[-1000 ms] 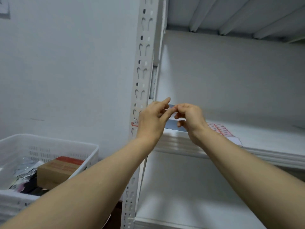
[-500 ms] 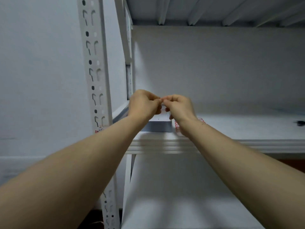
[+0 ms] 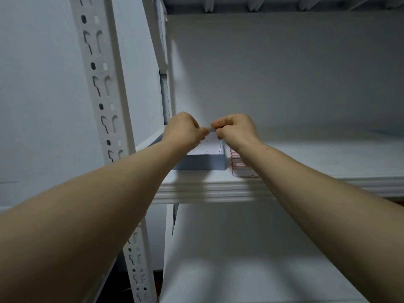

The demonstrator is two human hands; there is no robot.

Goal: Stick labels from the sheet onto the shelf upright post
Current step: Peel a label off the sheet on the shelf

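White steel fills the view: the slotted shelf upright post rises at the left, and both bare arms reach past it over the shelf board. The left hand and right hand meet fingertip to fingertip, each pinched shut on a tiny pale scrap between them, probably a label, though it is too small to be sure. Half a second ago the knuckles were pressed together; now a little gap shows, and the view has swung rightward, the post sitting further in. Below the hands lies a shallow grey-blue box, and just right of it the red-printed label sheet rests flat under the right wrist.
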